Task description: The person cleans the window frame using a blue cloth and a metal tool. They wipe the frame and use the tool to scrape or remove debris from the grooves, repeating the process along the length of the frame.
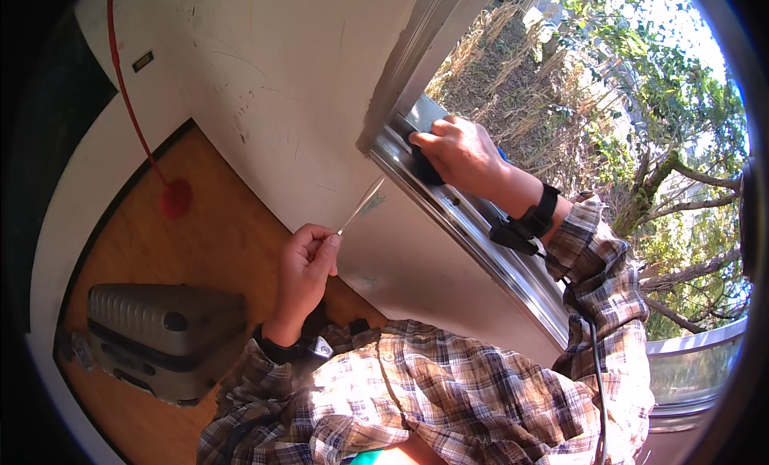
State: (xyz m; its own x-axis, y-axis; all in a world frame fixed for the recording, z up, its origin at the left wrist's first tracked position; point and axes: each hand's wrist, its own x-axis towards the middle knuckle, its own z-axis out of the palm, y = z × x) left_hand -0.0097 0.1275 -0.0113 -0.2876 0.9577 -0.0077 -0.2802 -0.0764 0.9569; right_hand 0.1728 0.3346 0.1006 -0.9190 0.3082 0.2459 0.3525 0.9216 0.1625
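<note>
My left hand (309, 267) pinches a thin, pale, stick-like tool (363, 203) between thumb and fingers. The tool's far end points up and right, in front of the white wall below the window. Over at the window's lower corner, my right hand (462, 149) is closed on a dark, soft-looking thing (425, 167), perhaps a cloth, pressed against the metal window track (447, 206). A bit of blue shows beyond that hand. Much of the dark thing is hidden under my fingers. Black straps with small devices circle both wrists.
A grey hard-shell suitcase (168, 339) stands on the brown floor (240, 237) to the left. Near it is a red round object on a red pole (138, 122). Trees and dry grass lie outside the window. A black cable (596, 369) runs along my right sleeve.
</note>
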